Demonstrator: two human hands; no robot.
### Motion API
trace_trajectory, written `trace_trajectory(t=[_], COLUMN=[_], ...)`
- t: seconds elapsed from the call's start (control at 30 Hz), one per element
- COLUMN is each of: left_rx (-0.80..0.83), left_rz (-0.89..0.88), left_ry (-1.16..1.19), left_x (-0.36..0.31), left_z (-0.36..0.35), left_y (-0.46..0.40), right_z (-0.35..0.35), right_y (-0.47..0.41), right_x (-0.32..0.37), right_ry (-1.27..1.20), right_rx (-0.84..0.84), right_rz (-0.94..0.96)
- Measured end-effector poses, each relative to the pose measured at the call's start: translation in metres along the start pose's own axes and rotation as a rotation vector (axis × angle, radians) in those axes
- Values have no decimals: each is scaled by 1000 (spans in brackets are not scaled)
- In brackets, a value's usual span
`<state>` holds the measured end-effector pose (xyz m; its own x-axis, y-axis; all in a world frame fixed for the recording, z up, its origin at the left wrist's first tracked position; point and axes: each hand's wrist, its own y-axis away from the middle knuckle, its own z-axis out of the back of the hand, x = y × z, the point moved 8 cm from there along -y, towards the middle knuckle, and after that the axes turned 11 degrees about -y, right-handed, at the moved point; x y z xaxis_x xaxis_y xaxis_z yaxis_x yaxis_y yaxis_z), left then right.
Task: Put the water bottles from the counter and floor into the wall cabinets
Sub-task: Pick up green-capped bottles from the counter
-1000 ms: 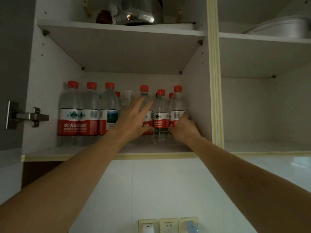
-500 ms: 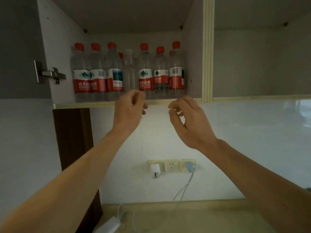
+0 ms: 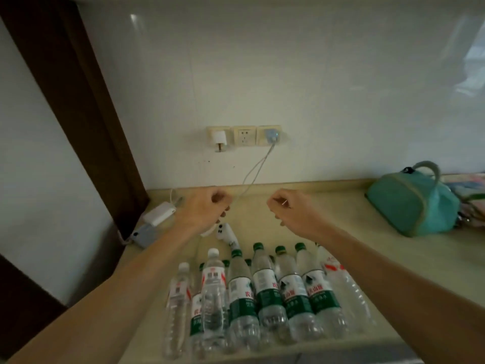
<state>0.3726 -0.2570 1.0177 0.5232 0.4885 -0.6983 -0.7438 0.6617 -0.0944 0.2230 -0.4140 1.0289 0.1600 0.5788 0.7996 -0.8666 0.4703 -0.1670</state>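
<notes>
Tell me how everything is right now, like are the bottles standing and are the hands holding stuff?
Left hand: fingers loosely curled, holding nothing.
Right hand: fingers loosely curled, holding nothing.
Water bottles: standing upright on the counter, caps on.
White charger: plugged into the wall socket.
Blue plug: plugged in, cable hanging down.
Middle socket: free.
Teal bag: lying on the counter; closure unclear.

The left hand [image 3: 207, 211] covers part of a white device [image 3: 226, 236] and the cable [image 3: 256, 172] where it reaches the counter. Behind the front water bottles [image 3: 262, 292], a second row shows only caps. The labels are blurred, perhaps unreadable. The right edge cuts off the items behind the teal bag [image 3: 412, 203].
</notes>
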Motion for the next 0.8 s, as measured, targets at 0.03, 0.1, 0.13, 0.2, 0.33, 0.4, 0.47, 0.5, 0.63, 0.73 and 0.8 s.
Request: trace_trajectory(t=[0.03, 0.1, 0.13, 0.2, 0.33, 0.4, 0.47, 0.5, 0.63, 0.73, 0.8], left_rx=[30, 102, 149, 236, 293, 236, 182, 164, 164, 178, 205], left_rz=[46, 160, 230, 366, 468, 503, 528, 552, 589, 575, 561], left_ry=[-35, -132, -171, -207, -240, -169, -139, -109, 32, 81, 96], left_x=[19, 59, 80, 115, 156, 167, 174, 178, 186, 192, 195], left_z=[-16, -44, -58, -82, -112, -119, -124, -127, -134, -132, -132], left_y=[1, 5, 7, 12, 15, 15, 13, 13, 13, 12, 11], right_z=[-7, -25, -36, -59, -109, -133, -157, -168, -209, -223, -225], right_y=[3, 4, 2, -6, -34, -46, -55, -57, -55, -59, -64], right_x=[-13, -35, -44, -57, -84, -96, -109, -115, -136, -145, -145], right_ry=[-10, -32, -45, -59, -37, -11, 46, 71, 229, 334, 331], right_rx=[18, 68, 104, 181, 349, 439, 528, 579, 788, 843, 848], right_rz=[-26, -57, -65, -74, -104, -107, -117, -129, -151, -167, -191])
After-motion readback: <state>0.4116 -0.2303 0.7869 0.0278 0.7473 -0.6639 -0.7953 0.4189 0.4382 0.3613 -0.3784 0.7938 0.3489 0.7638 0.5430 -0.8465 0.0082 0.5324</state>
